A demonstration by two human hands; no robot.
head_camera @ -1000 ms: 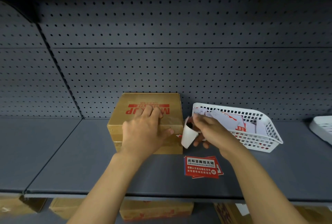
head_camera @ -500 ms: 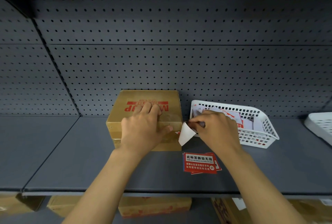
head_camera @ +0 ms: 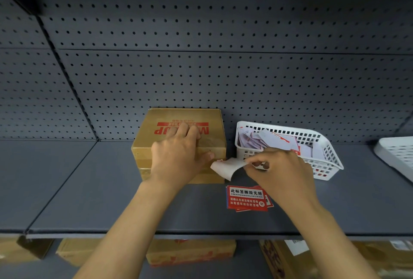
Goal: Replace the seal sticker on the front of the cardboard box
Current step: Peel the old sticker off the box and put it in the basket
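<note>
Your right hand (head_camera: pixel 279 171) has dropped lower, fingers pinching the curled sticker (head_camera: pixel 226 167); keep peeling slowly while your left hand (head_camera: pixel 178 158), fingers spread flat, is bracing the box (head_camera: pixel 178 117).

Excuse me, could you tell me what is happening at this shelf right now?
A person is working on a cardboard box that sits on a grey shelf. The left hand presses down on the box's top and front edge. The right hand pinches a curled white sticker at the box's front right corner; its other end appears attached there. A stack of red seal stickers lies on the shelf nearby, and a white basket of discarded paper pieces sits to the right.
</note>
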